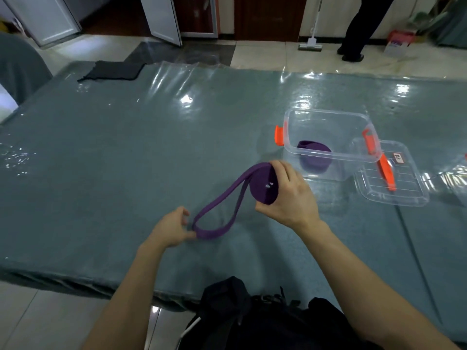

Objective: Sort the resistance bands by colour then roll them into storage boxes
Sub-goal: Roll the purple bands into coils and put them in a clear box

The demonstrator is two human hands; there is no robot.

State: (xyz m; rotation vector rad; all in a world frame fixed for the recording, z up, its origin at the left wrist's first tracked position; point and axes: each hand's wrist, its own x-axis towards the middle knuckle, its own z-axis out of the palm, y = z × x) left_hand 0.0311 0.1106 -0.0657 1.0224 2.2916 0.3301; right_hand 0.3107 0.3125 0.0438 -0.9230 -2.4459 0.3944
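The right hand (pixel 290 198) is curled round a partly rolled purple resistance band (pixel 262 188), thumb under the coil and fingers over its top, and holds it just above the bench (pixel 121 147), about midway between the near and far edges. The unrolled tail of the band runs from the coil down toward the near edge as a long flat loop. The left hand (pixel 171 231) pinches the end of that loop between thumb and fingertips, low over the cloth.

Toward the right edge, just beyond the right hand, stands a clear storage box (pixel 328 114) with orange latches and no lid on it. A rolled purple band (pixel 314 157) lies inside, against the box's near wall. The clear lid (pixel 404 195), which has an orange handle and a small label, lies flat on the bench with the box's right end resting over one edge of it.

The bench is covered with a grey-green cloth under a glossy clear sheet. A dark cloth (pixel 113 70) lies at the far left corner. A black bag (pixel 240 306) sits at the near edge, between the forearms. On the tiled floor beyond the far edge are a person's legs (pixel 358 29) and a mop (pixel 310 45).
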